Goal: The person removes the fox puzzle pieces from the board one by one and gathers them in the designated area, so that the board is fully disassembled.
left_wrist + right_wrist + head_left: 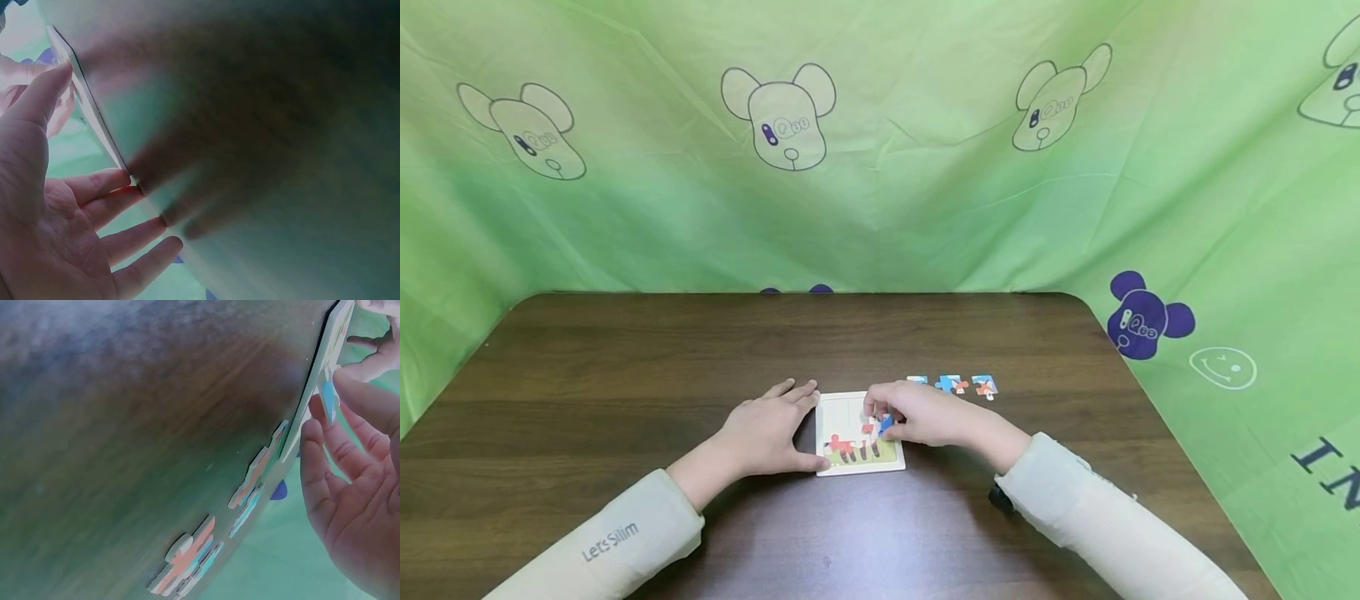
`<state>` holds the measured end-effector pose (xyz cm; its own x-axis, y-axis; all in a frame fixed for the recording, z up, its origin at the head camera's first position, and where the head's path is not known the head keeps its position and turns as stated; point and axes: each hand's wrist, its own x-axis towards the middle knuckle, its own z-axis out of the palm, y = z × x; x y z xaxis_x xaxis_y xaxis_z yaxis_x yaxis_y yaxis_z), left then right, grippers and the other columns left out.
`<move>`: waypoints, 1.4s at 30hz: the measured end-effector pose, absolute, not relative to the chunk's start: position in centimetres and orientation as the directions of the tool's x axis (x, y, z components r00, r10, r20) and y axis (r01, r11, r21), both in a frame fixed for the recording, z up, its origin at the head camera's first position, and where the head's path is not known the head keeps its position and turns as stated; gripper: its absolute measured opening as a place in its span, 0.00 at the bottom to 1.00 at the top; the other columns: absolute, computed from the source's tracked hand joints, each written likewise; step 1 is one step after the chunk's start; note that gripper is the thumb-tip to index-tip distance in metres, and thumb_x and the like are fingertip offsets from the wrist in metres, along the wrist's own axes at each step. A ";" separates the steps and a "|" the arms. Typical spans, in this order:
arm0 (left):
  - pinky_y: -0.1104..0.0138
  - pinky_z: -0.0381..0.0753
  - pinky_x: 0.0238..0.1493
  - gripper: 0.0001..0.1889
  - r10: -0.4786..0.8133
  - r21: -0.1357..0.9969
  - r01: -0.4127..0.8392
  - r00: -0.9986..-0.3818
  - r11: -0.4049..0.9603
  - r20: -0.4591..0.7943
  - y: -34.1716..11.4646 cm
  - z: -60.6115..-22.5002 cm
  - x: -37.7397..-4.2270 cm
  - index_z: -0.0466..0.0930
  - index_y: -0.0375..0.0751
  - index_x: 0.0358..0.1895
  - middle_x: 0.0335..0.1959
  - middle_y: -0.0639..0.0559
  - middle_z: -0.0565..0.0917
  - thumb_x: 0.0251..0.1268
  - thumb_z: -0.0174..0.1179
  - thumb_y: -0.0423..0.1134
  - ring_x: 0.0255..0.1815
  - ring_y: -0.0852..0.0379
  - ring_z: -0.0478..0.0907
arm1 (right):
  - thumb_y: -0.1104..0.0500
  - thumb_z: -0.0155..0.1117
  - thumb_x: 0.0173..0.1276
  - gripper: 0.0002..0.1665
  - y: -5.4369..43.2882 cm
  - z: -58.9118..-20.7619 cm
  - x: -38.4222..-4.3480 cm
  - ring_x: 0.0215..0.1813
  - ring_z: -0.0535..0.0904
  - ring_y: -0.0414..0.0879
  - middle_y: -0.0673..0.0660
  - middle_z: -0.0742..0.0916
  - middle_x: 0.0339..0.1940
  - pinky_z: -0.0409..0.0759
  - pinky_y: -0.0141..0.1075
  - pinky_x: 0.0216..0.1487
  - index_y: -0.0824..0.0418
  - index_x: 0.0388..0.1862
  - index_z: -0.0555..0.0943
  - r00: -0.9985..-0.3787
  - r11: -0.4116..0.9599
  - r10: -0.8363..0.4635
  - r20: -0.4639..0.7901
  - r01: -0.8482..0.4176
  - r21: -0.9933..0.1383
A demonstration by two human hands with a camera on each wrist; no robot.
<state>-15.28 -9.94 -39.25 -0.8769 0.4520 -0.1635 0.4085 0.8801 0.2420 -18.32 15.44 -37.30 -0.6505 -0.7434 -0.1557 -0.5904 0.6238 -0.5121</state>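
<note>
A small jigsaw puzzle in a white-rimmed tray [822, 433] lies on the table. Red, brown and green pieces fill its lower part, while the upper left shows bare white. My left hand [763, 435] rests beside it with fingers spread, the thumb on the lower left corner and a fingertip at the upper left one. Over the tray's right side, my right hand [928, 413] pinches a puzzle piece [328, 399] with blue on it between thumb and fingertips. The right hand partly covers the tray's upper right in the head view.
Several loose puzzle pieces lie beyond the right hand, among them a blue and orange piece [950, 384] and another piece [984, 384] to its right. The brown wooden table [625, 375] meets a green printed curtain [880, 192] at the back and right.
</note>
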 end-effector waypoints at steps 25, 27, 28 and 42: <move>0.39 0.77 0.56 0.51 0.463 0.253 0.417 -0.871 0.873 -0.162 -9.8 -39.1 -15.5 0.69 0.40 0.71 0.76 0.48 0.67 0.47 0.68 0.70 0.77 0.42 0.62 | 0.70 0.63 0.67 0.10 16.6 -37.4 -18.9 0.32 0.73 0.36 0.48 0.82 0.29 0.76 0.29 0.38 0.57 0.42 0.80 -0.659 0.546 -0.749 -0.061 -0.563 -0.620; 0.39 0.77 0.56 0.51 0.462 0.254 0.415 -0.871 0.874 -0.166 -9.8 -39.1 -15.5 0.69 0.40 0.72 0.76 0.48 0.67 0.47 0.68 0.70 0.77 0.42 0.62 | 0.71 0.63 0.66 0.10 16.7 -37.2 -18.8 0.32 0.73 0.35 0.48 0.82 0.29 0.76 0.28 0.38 0.57 0.42 0.80 -0.666 0.550 -0.743 -0.063 -0.555 -0.623; 0.39 0.77 0.56 0.51 0.463 0.254 0.416 -0.871 0.873 -0.166 -9.8 -39.1 -15.5 0.69 0.40 0.71 0.76 0.48 0.67 0.47 0.68 0.70 0.77 0.42 0.62 | 0.71 0.63 0.66 0.10 16.8 -37.2 -18.8 0.32 0.73 0.35 0.48 0.82 0.29 0.76 0.29 0.38 0.57 0.41 0.80 -0.669 0.552 -0.740 -0.063 -0.551 -0.626; 0.40 0.78 0.56 0.51 0.463 0.264 0.414 -0.871 0.871 -0.164 -9.8 -38.8 -15.4 0.69 0.40 0.72 0.76 0.49 0.67 0.48 0.68 0.69 0.77 0.43 0.62 | 0.70 0.62 0.68 0.09 18.6 -37.4 -18.7 0.35 0.76 0.36 0.51 0.85 0.33 0.78 0.30 0.38 0.57 0.43 0.80 -0.701 0.544 -0.710 -0.062 -0.491 -0.680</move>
